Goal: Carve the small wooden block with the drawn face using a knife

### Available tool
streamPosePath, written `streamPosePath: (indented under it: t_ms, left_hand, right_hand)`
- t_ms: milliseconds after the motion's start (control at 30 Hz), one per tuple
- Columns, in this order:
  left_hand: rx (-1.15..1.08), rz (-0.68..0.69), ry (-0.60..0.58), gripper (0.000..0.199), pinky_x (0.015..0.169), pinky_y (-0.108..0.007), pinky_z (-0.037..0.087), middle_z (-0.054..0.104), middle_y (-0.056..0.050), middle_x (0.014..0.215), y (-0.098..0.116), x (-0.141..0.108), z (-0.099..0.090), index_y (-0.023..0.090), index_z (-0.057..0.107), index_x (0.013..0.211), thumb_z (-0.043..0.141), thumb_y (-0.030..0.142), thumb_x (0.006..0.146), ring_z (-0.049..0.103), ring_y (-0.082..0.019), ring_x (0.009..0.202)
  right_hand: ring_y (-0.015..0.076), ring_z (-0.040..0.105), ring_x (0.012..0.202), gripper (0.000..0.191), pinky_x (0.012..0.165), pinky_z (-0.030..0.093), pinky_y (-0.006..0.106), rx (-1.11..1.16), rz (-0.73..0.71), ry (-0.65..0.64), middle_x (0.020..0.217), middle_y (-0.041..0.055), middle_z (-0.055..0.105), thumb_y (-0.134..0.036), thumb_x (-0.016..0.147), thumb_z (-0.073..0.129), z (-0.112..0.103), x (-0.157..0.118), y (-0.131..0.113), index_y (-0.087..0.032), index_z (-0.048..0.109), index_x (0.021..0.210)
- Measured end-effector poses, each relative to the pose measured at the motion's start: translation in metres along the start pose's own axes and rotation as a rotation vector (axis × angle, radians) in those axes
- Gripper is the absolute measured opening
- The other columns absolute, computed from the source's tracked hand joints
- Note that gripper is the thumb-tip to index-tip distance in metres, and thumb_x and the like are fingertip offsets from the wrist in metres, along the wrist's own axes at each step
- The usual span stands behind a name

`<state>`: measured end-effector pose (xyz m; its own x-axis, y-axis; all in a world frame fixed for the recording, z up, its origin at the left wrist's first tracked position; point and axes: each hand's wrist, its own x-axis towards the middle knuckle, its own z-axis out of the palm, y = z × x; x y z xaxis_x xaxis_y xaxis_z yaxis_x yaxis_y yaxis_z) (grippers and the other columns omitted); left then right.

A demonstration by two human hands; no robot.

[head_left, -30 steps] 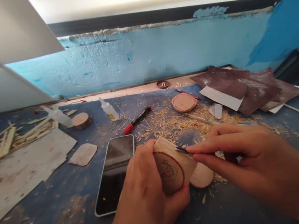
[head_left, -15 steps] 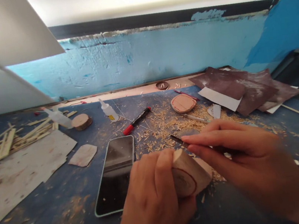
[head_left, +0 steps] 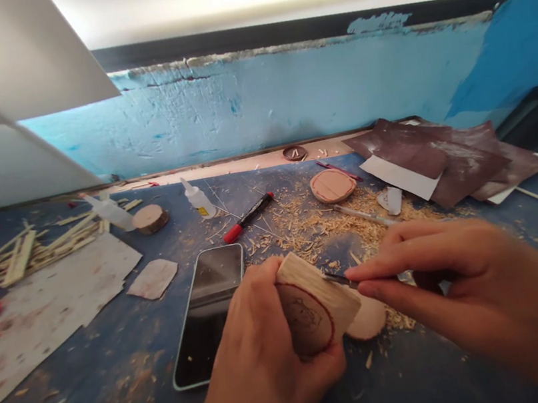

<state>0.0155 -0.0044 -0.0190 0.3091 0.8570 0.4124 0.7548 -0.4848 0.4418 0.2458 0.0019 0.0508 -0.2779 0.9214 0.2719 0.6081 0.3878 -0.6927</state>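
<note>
My left hand [head_left: 264, 337] grips a short wood block [head_left: 310, 320] from its left side, thumb underneath. The block is tilted, and its near face bears a red drawn outline with a dark sketch inside. Pinched between the thumb and fingers of my right hand [head_left: 443, 283] is a thin dark carving blade [head_left: 335, 277]. Its tip meets the block's pale upper right side; most of its handle is hidden in the hand. Below the block, a flat wooden disc [head_left: 371, 315] lies partly covered on the table.
Wood shavings [head_left: 302, 220] are scattered beyond my hands. A phone [head_left: 209, 311] lies left of the block, with a red-capped marker [head_left: 248, 218] behind it. Glue bottles [head_left: 198, 200] and a log slice [head_left: 150, 218] stand farther left. Sandpaper sheets [head_left: 468, 151] are piled at right.
My left hand has moved slightly left and turned the block, showing more of its outlined face and pale side. The blade has come down onto that side. More of the disc beneath is visible.
</note>
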Motion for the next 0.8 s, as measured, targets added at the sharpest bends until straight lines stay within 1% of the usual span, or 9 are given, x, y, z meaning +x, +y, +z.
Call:
streamPosePath:
  t_ms: [167,267,367,433,533,600,733,800]
  left_hand:
    - [-0.019,-0.012,0.01,0.085,0.084,-0.048,0.061,0.06,-0.011,0.113,-0.003,-0.002,0.006,0.02,0.031,0.142,0.076,0.027,0.07,0.068,-0.031,0.099]
    - [-0.035,-0.024,-0.014,0.086,0.084,-0.048,0.061,0.059,-0.011,0.115,-0.005,-0.002,0.006,0.021,0.03,0.143,0.076,0.028,0.071,0.067,-0.03,0.099]
    - [-0.06,-0.028,-0.034,0.086,0.082,-0.046,0.061,0.059,-0.01,0.113,-0.006,-0.001,0.004,0.022,0.029,0.142,0.077,0.028,0.071,0.067,-0.029,0.097]
    - [-0.071,-0.032,-0.023,0.085,0.083,-0.047,0.061,0.059,-0.01,0.111,-0.006,0.0,0.004,0.022,0.029,0.142,0.076,0.026,0.071,0.067,-0.03,0.098]
    - [-0.063,-0.026,-0.014,0.084,0.083,-0.049,0.061,0.06,-0.012,0.113,-0.005,0.0,0.005,0.02,0.029,0.142,0.074,0.025,0.07,0.067,-0.032,0.101]
    - [-0.053,0.008,-0.013,0.085,0.085,-0.05,0.06,0.059,-0.014,0.117,-0.004,-0.001,0.007,0.018,0.03,0.142,0.074,0.024,0.07,0.066,-0.032,0.102]
    - [0.002,0.167,0.009,0.083,0.089,-0.051,0.058,0.061,-0.015,0.119,0.0,-0.002,0.009,0.016,0.033,0.145,0.071,0.02,0.071,0.063,-0.032,0.104]
    - [0.006,0.182,0.004,0.082,0.09,-0.051,0.058,0.062,-0.014,0.118,0.001,-0.003,0.008,0.017,0.035,0.143,0.07,0.018,0.069,0.063,-0.032,0.104]
  right_hand:
    - [0.006,0.066,0.055,0.017,0.047,0.048,0.014,-0.005,-0.03,0.031,0.07,-0.0039,0.072,-0.02,0.088,0.074,0.007,0.0,0.0,-0.029,0.087,0.095]
    - [0.0054,0.064,0.054,0.015,0.046,0.046,0.015,-0.007,-0.05,0.08,0.069,-0.0033,0.071,-0.019,0.088,0.075,0.016,0.001,0.001,-0.025,0.087,0.096]
    - [0.0057,0.064,0.055,0.015,0.049,0.049,0.015,0.005,-0.063,0.125,0.07,-0.0023,0.071,-0.018,0.089,0.075,0.024,0.001,0.003,-0.023,0.087,0.096]
    - [0.0062,0.065,0.057,0.015,0.053,0.05,0.015,0.017,-0.067,0.153,0.071,-0.0018,0.071,-0.018,0.089,0.075,0.028,0.001,0.004,-0.023,0.086,0.096]
    - [0.0058,0.065,0.058,0.015,0.052,0.05,0.015,0.026,-0.076,0.179,0.071,-0.0017,0.071,-0.016,0.089,0.075,0.032,0.001,0.005,-0.023,0.086,0.097]
    - [0.0063,0.065,0.059,0.016,0.052,0.05,0.016,0.04,-0.082,0.19,0.072,-0.0016,0.071,-0.015,0.089,0.075,0.035,0.0,0.003,-0.023,0.086,0.099]
    - [0.0104,0.07,0.069,0.018,0.059,0.056,0.02,0.087,-0.097,0.243,0.079,-0.0007,0.074,-0.018,0.091,0.076,0.035,-0.001,-0.001,-0.027,0.084,0.104]
    - [0.0128,0.072,0.074,0.019,0.061,0.057,0.022,0.083,-0.084,0.266,0.084,0.0008,0.076,-0.019,0.091,0.076,0.03,-0.001,-0.003,-0.028,0.085,0.104]
